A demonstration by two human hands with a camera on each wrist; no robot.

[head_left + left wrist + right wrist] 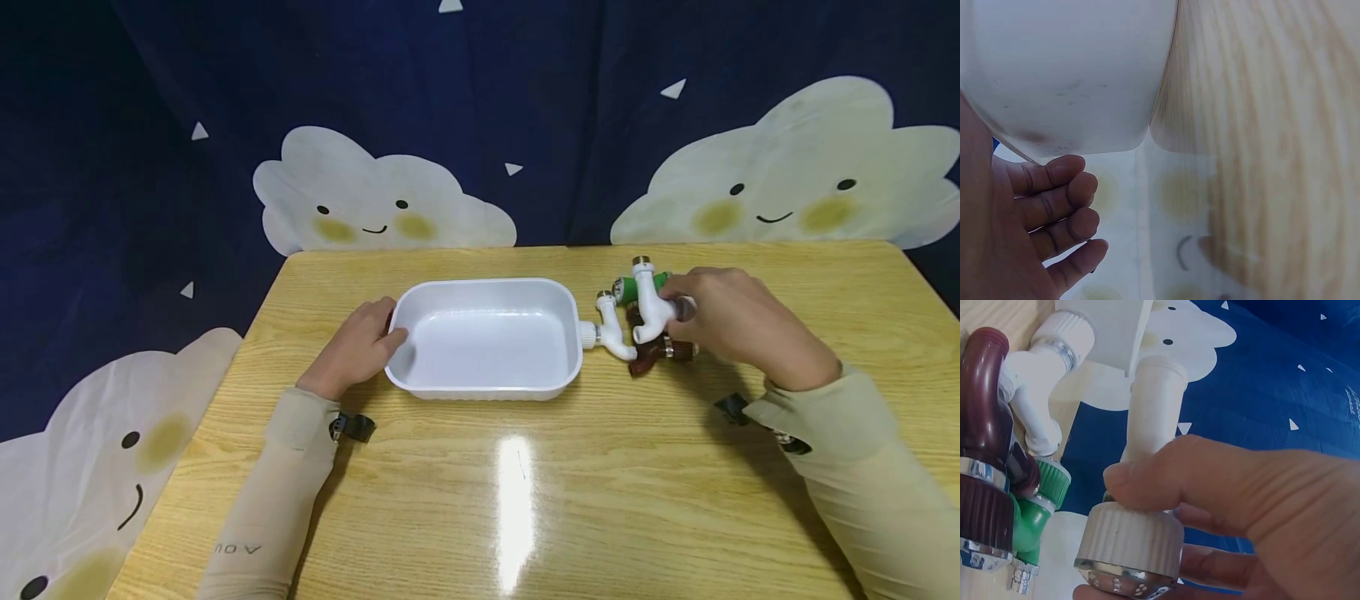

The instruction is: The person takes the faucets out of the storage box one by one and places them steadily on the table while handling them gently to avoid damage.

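My left hand (360, 346) grips the left end of a white plastic basin (486, 354), thumb over the rim and curled fingers along the outer wall. In my right hand (738, 321) is a white plastic tap (654, 312), pinched near its ribbed knob (1129, 540) and raised over the other taps. Right of the basin lies a second white tap (613, 329), its knob by the basin wall. A green tap (625, 290) and a dark red tap (660, 350) lie under the held one, both partly hidden in the head view.
The taps and basin are on a light wooden table (420, 483). Behind it hangs a dark blue cloth (555, 100) printed with smiling white clouds and small triangles. Both wrists carry dark straps with small cameras.
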